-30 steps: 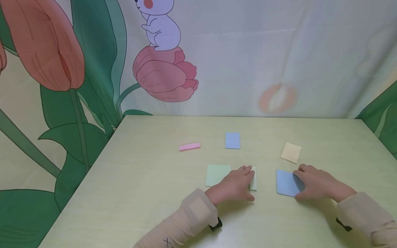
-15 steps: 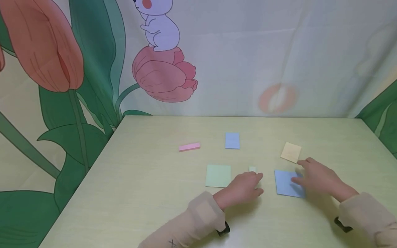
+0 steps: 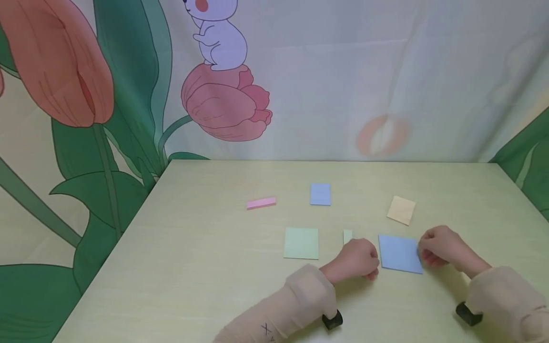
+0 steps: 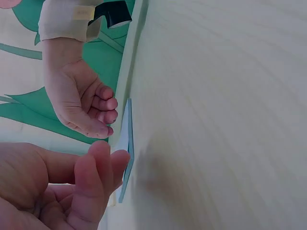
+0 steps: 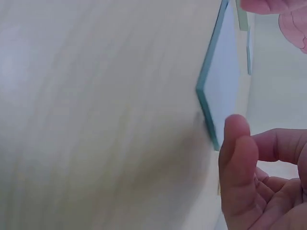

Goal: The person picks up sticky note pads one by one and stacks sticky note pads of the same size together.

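On the table lies a large blue sticky note pad (image 3: 400, 254), between my two hands. My left hand (image 3: 354, 259) is at its left edge with the fingers curled in and the fingertips overlapping the pad in the left wrist view. At the right edge my right hand (image 3: 442, 249) is curled too, its thumb and fingertips together close by a corner of the pad (image 5: 221, 91). No object shows between the fingers of either hand. A narrow green sticky note pad (image 3: 347, 236) is partly hidden behind my left hand. Left of it lies a square green pad (image 3: 301, 243).
Farther back lie a pink strip pad (image 3: 261, 203), a small blue pad (image 3: 320, 194) and a pale yellow pad (image 3: 401, 210). A printed curtain (image 3: 317, 95) hangs behind the table's (image 3: 193, 267) far edge.
My left hand has moved right, from over the narrow green pad to the large blue pad's left edge. My right hand has drawn back off the blue pad's top. Both hands have curled their fingers.
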`<state>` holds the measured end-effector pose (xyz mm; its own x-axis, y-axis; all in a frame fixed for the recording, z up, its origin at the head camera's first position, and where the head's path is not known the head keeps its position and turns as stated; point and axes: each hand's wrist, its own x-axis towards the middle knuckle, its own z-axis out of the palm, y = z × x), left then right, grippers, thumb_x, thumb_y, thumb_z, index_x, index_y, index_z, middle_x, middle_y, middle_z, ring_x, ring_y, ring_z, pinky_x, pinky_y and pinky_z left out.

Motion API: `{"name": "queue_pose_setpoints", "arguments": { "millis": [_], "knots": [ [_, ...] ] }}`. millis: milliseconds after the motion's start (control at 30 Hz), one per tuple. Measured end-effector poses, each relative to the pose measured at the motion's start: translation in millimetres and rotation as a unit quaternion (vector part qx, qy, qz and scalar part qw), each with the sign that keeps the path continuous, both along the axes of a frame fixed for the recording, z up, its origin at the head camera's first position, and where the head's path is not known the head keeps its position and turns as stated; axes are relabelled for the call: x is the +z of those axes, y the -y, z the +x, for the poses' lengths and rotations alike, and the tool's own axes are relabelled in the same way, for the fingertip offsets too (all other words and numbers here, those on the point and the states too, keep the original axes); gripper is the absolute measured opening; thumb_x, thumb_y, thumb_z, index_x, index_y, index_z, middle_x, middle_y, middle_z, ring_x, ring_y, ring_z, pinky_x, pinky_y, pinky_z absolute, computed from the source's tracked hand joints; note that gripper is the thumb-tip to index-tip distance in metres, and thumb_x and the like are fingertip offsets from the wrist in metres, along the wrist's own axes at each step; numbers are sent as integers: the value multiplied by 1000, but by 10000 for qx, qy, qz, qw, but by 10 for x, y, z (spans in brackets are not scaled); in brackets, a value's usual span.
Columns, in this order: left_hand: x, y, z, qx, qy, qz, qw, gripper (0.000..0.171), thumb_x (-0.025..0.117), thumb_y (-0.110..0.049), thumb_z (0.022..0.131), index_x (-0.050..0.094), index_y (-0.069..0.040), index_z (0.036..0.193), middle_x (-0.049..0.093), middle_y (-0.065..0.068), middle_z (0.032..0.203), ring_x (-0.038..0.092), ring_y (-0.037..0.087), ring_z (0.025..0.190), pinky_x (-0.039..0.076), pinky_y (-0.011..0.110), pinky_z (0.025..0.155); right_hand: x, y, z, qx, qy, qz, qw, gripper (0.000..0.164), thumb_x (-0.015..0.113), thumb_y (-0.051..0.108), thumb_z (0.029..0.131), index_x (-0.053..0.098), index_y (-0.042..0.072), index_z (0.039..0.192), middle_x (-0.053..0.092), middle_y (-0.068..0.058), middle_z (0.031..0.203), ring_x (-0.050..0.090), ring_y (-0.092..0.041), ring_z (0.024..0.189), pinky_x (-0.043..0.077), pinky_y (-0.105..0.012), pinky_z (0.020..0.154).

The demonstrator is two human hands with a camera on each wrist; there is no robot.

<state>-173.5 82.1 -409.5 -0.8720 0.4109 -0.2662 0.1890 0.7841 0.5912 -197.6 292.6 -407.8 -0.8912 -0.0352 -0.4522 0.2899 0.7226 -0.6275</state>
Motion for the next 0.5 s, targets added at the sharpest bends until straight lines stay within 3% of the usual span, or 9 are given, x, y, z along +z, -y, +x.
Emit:
{"name": "queue_pose_setpoints", "arguments": {
  "millis": [133,267,500],
  "knots": [
    [-36,-27,0,-28,218,136,9997,28,53,-14,85,58,-12,57,53,-5,46,49,6,44,36,16,48,-49,-6,8,-102,138,-236,9996,20,50,7,75,58,-7,87,58,-4,63,57,-12,54,50,-28,53],
    [-51,-32,-3,-94,352,363,9987,26,54,-13,84,59,-11,58,53,-5,47,50,6,44,37,15,49,-67,0,8,-81,155,-200,9996,23,48,8,79,59,-9,90,59,-4,64,57,-11,53,50,-28,53],
    [-50,-35,4,65,640,792,9948,23,56,-11,83,59,-8,61,56,-3,50,53,7,43,40,15,47,-81,0,-5,-71,184,-143,9997,23,46,9,84,60,-8,89,58,-3,63,56,-11,53,50,-27,53]
  ]
}}
